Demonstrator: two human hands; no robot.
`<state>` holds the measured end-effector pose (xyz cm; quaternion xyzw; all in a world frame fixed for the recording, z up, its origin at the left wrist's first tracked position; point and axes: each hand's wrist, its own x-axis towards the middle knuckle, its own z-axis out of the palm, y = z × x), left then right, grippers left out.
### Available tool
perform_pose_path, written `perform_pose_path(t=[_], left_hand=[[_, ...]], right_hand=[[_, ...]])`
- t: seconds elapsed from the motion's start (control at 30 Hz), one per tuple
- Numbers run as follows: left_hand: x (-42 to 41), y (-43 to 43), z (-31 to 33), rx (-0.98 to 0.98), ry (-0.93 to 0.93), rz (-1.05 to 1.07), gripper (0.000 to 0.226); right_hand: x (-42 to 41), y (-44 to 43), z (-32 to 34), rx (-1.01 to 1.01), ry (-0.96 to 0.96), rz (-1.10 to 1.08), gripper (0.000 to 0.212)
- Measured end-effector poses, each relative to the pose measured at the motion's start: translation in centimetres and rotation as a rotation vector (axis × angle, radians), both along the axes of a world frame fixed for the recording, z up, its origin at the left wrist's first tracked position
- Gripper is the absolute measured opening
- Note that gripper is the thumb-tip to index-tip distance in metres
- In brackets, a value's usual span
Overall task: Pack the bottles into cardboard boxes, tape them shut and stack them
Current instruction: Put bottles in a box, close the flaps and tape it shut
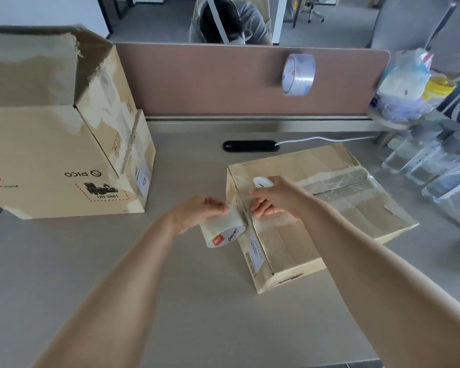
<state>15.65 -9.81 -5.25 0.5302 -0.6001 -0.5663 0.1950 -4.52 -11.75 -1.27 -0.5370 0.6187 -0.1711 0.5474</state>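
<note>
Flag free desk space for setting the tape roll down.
Free: desk near the front edge, and the strip between the big box and the taped box, back to the cable port. Crowded: right edge, bottles.

A closed cardboard box (pixel 329 216) (seam taped over) lies flat, a tape roll (pixel 223 233) against its side.

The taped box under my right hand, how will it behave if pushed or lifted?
The box is probably stiff: its flaps lie flat under tape. Low and wide on the desk, it should slide, not tip. Weight is unclear; contents are hidden.
</note>
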Motion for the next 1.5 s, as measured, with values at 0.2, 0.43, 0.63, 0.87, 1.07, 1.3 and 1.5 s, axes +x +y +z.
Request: perform_pose_path(t=[0.2,0.43,0.63,0.87,1.07,1.3,1.5], left_hand=[[0.2,0.6,-0.1,-0.030,-0.100,0.016,0.038],[-0.2,0.0,-1.0,-0.030,-0.356,-0.084,0.036],[-0.5,0.0,-2.5,-0.092,-0.423,-0.123,0.036],[1.0,-0.9,-4.6,-0.126,-0.261,-0.204,0.035],[2.1,-1.1,-4.4,0.018,0.005,-0.340,0.038],[2.6,-1.7,-3.9,0.298,0.173,-0.407,0.028],[3.4,-1.1,-3.1,0.357,0.219,-0.429,0.012]], right_hand=[[0.1,0.0,-0.3,-0.026,0.020,-0.023,0.019],[0.4,0.0,-0.1,-0.017,0.008,-0.046,0.013],[1.0,0.2,-0.5,-0.078,0.097,-0.054,0.008],[2.0,0.9,-0.4,-0.129,0.227,-0.158,0.019],[4.9,3.3,-0.3,-0.382,0.129,-0.571,0.016],[6.4,6.9,-0.6,-0.494,0.293,-0.670,0.008],[7.6,7.5,-1.9,-0.522,0.374,-0.570,0.026]])
